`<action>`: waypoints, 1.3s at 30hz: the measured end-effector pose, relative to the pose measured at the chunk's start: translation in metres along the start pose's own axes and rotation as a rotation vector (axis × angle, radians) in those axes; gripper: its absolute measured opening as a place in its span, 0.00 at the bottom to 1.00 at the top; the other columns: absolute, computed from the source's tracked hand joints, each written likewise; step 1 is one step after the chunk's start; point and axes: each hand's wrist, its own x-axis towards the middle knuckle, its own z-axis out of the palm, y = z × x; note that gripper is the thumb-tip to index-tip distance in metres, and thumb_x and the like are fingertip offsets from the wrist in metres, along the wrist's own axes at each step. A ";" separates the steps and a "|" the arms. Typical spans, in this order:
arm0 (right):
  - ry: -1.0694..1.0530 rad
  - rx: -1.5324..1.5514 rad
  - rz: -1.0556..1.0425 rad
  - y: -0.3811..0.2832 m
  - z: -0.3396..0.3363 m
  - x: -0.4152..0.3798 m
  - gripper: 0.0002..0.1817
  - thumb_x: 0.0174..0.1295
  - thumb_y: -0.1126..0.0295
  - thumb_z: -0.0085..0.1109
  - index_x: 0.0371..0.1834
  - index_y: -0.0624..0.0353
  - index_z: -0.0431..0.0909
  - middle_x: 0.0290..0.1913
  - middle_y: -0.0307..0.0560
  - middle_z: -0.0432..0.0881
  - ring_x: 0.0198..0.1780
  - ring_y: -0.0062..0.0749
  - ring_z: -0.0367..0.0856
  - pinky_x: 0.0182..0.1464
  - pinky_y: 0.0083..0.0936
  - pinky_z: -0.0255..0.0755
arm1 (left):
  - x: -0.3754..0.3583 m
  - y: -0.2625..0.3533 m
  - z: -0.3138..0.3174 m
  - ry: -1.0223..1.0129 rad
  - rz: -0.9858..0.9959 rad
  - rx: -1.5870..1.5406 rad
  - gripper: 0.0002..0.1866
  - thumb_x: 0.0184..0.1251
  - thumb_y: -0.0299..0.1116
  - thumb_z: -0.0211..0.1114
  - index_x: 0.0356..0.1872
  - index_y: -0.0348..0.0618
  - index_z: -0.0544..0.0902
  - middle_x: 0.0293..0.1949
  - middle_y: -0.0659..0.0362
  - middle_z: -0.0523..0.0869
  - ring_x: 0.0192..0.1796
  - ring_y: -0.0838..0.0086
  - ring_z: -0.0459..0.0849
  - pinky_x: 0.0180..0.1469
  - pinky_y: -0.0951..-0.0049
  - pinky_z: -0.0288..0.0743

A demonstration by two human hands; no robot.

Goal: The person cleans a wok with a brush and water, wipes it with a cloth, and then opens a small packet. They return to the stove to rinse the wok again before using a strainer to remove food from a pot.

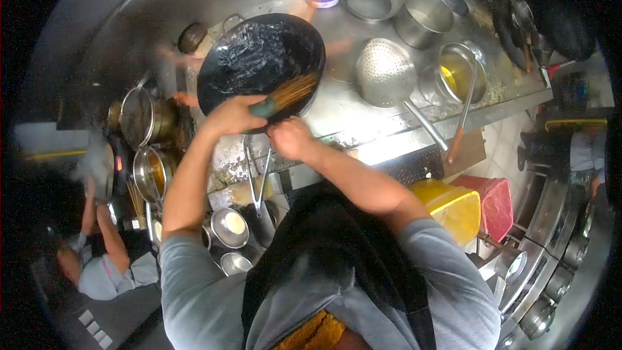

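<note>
Black wok [249,58]; brush [293,92] end hidden in left grip [234,115]; right grip [291,138], hold unclear.

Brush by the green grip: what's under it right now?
Under the brush is the dark surface of the wok, with whitish streaks visible beyond the bristles. The patch directly beneath the bristles is covered, and the left hand hides more.

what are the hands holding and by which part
The left hand holds the brush by its green end, bristles over the wok. The right hand is closed at the wok's near rim, seemingly gripping it there.
</note>
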 end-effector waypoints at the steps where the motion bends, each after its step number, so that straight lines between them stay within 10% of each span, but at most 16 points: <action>1: 0.015 -0.008 0.004 0.000 0.006 -0.002 0.09 0.58 0.64 0.56 0.30 0.56 0.82 0.32 0.50 0.87 0.37 0.46 0.87 0.48 0.43 0.75 | 0.011 -0.001 -0.010 -0.270 -0.461 -0.156 0.38 0.51 0.41 0.74 0.68 0.46 0.75 0.30 0.51 0.87 0.18 0.70 0.80 0.25 0.69 0.75; 3: 0.014 0.006 0.006 -0.002 0.004 -0.001 0.08 0.58 0.65 0.55 0.29 0.55 0.82 0.32 0.50 0.87 0.37 0.45 0.87 0.48 0.44 0.75 | 0.047 -0.010 -0.015 -0.552 -1.021 -0.311 0.36 0.51 0.41 0.73 0.66 0.47 0.78 0.28 0.50 0.87 0.17 0.68 0.82 0.25 0.70 0.77; 6: 0.046 0.022 -0.012 0.000 0.006 0.002 0.07 0.56 0.66 0.55 0.29 0.55 0.82 0.31 0.51 0.86 0.36 0.45 0.87 0.47 0.44 0.76 | 0.055 -0.056 0.046 0.030 -1.143 -0.418 0.37 0.53 0.42 0.73 0.66 0.42 0.76 0.27 0.50 0.86 0.19 0.70 0.83 0.23 0.70 0.75; 8: 0.049 0.025 -0.034 0.004 0.006 -0.004 0.07 0.56 0.67 0.55 0.28 0.55 0.81 0.30 0.51 0.86 0.35 0.44 0.87 0.46 0.44 0.76 | 0.056 -0.029 0.045 -0.198 -1.088 -0.383 0.37 0.52 0.42 0.74 0.66 0.40 0.76 0.38 0.48 0.89 0.26 0.69 0.86 0.28 0.68 0.79; 10: -0.007 -0.051 -0.070 0.005 0.001 -0.004 0.07 0.55 0.67 0.55 0.29 0.56 0.81 0.28 0.52 0.86 0.34 0.45 0.86 0.45 0.44 0.76 | 0.031 0.006 0.041 -0.190 -0.721 -0.149 0.36 0.52 0.44 0.73 0.65 0.43 0.77 0.56 0.44 0.84 0.53 0.55 0.87 0.57 0.63 0.78; 12: 0.044 -0.019 -0.029 0.005 -0.001 -0.001 0.07 0.54 0.67 0.56 0.29 0.55 0.81 0.27 0.52 0.85 0.34 0.46 0.86 0.45 0.44 0.76 | 0.039 0.025 0.019 -0.316 -0.845 -0.081 0.36 0.53 0.47 0.72 0.65 0.49 0.77 0.57 0.44 0.83 0.60 0.51 0.81 0.62 0.60 0.75; 16: -0.006 0.003 -0.022 0.002 0.001 0.001 0.07 0.54 0.67 0.56 0.30 0.55 0.82 0.29 0.51 0.86 0.35 0.45 0.87 0.46 0.44 0.76 | 0.065 -0.059 0.058 -0.127 -1.143 0.098 0.38 0.55 0.49 0.71 0.69 0.51 0.73 0.50 0.45 0.87 0.53 0.53 0.86 0.54 0.57 0.79; 18: -0.021 0.008 -0.027 0.004 0.001 -0.003 0.07 0.54 0.67 0.56 0.30 0.55 0.82 0.30 0.51 0.86 0.36 0.45 0.87 0.47 0.44 0.76 | 0.079 -0.044 0.057 -0.167 -1.247 -0.300 0.39 0.56 0.46 0.70 0.69 0.43 0.72 0.48 0.43 0.87 0.52 0.55 0.87 0.52 0.58 0.80; 22: 0.000 0.025 -0.047 0.009 0.010 -0.001 0.07 0.56 0.67 0.55 0.31 0.55 0.82 0.32 0.51 0.87 0.38 0.46 0.87 0.49 0.45 0.75 | 0.024 0.017 0.035 -0.279 -0.785 -0.305 0.39 0.50 0.43 0.73 0.67 0.43 0.76 0.55 0.39 0.83 0.60 0.53 0.82 0.64 0.63 0.72; 27: -0.053 0.038 0.023 0.000 0.000 0.002 0.08 0.56 0.66 0.55 0.29 0.55 0.83 0.32 0.51 0.87 0.38 0.46 0.87 0.48 0.44 0.75 | 0.048 -0.053 0.041 -0.351 -1.061 0.158 0.36 0.53 0.49 0.72 0.65 0.53 0.77 0.53 0.45 0.85 0.57 0.51 0.83 0.59 0.56 0.76; 32: -0.030 -0.025 -0.056 0.015 0.011 0.001 0.08 0.55 0.67 0.55 0.29 0.56 0.83 0.32 0.51 0.87 0.38 0.45 0.87 0.48 0.44 0.76 | 0.046 -0.033 0.069 -0.207 -1.094 -0.224 0.38 0.52 0.46 0.71 0.68 0.46 0.75 0.24 0.49 0.87 0.17 0.62 0.82 0.29 0.64 0.78; 36: -0.059 0.024 -0.031 0.010 0.003 0.001 0.08 0.56 0.67 0.54 0.28 0.56 0.83 0.30 0.51 0.87 0.36 0.46 0.87 0.46 0.44 0.76 | 0.028 0.048 -0.022 -0.673 -0.830 0.107 0.38 0.49 0.48 0.70 0.66 0.48 0.77 0.52 0.41 0.85 0.57 0.52 0.84 0.61 0.59 0.76; 39: 0.012 -0.021 -0.016 0.003 0.003 0.001 0.08 0.52 0.67 0.56 0.24 0.53 0.86 0.29 0.50 0.87 0.35 0.42 0.88 0.44 0.41 0.78 | 0.032 -0.024 -0.016 -0.772 -1.006 0.359 0.30 0.51 0.43 0.69 0.59 0.45 0.82 0.53 0.44 0.85 0.56 0.52 0.85 0.60 0.59 0.78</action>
